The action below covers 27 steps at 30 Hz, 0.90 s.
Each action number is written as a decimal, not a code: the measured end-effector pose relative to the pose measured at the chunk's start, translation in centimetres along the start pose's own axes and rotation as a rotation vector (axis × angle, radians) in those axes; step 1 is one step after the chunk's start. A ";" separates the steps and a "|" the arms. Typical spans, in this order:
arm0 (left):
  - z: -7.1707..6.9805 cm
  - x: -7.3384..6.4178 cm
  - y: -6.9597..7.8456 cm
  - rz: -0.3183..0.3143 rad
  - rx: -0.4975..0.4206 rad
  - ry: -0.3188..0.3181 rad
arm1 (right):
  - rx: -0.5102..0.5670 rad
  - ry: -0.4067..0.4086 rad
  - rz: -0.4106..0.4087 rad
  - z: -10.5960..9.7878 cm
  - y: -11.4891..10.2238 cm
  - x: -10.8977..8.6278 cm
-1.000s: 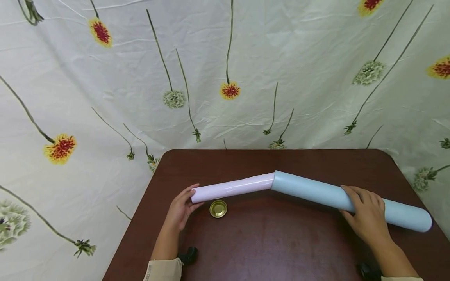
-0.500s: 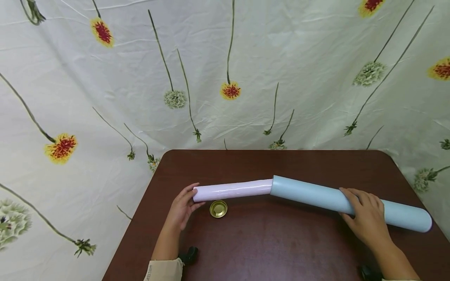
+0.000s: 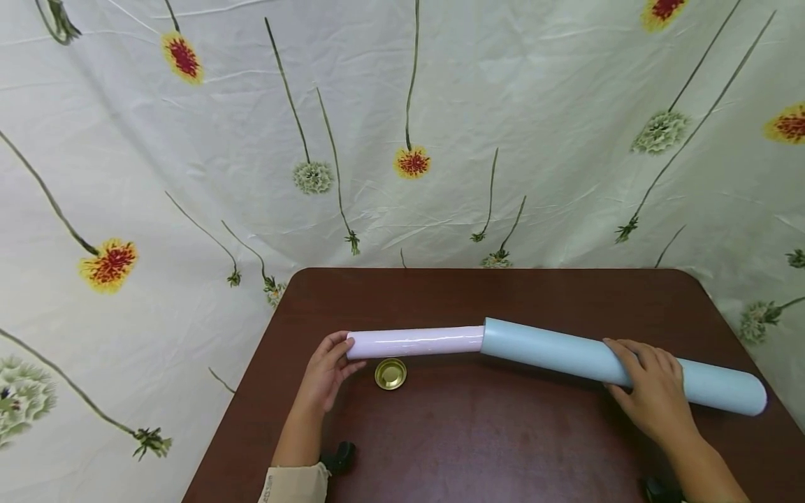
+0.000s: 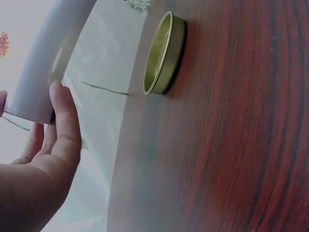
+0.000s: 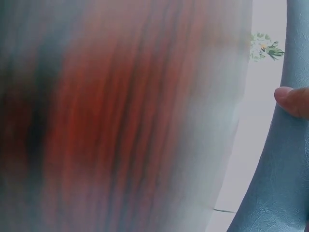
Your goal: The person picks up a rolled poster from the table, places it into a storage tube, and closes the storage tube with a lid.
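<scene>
In the head view a glossy pale lilac tube point(image 3: 415, 341) runs across the table, its right end inside the mouth of a wider light-blue tube point(image 3: 547, 346). My left hand point(image 3: 323, 370) holds the lilac tube's left end between thumb and fingers; the left wrist view shows a fingertip point(image 4: 59, 92) pressed on its side. Farther right, my right hand point(image 3: 657, 391) grips the blue tube from above, past its middle. The right wrist view catches only the thumb point(image 5: 292, 100) against the blue surface. Inside the blue tube, the lilac end is hidden. The two tubes meet at a slight angle.
A round, shallow gold tin lid point(image 3: 390, 374) lies on the brown wooden table point(image 3: 503, 433), just right of the left hand and below the lilac tube. Behind the table hangs a pale cloth point(image 3: 377, 209) printed with flowers.
The joint between the tubes has come down and the bend has flattened. The blue tube has shifted slightly left with the right hand, and less of the lilac tube shows.
</scene>
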<state>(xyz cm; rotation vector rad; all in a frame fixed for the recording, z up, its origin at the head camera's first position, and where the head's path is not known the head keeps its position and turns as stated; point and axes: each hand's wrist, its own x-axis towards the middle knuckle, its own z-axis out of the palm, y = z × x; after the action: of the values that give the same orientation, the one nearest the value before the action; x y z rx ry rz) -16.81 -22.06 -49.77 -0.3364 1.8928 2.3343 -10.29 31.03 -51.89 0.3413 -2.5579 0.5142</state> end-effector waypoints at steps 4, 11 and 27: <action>0.0 -0.1 -0.1 -0.002 0.015 0.026 | 0.011 -0.007 0.006 0.1 -0.2 0.0; 0.0 -0.1 -0.3 0.005 0.011 0.056 | 0.028 -0.018 0.004 0.1 -0.7 -0.1; 0.1 0.0 -0.7 -0.004 0.020 0.073 | 0.045 -0.039 0.000 0.4 -1.3 -0.3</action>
<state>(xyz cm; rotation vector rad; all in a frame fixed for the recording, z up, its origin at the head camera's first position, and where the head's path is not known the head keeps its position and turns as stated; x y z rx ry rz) -16.69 -21.81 -50.37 -0.4292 1.9449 2.3292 -9.83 29.72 -51.99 0.3709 -2.5868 0.5705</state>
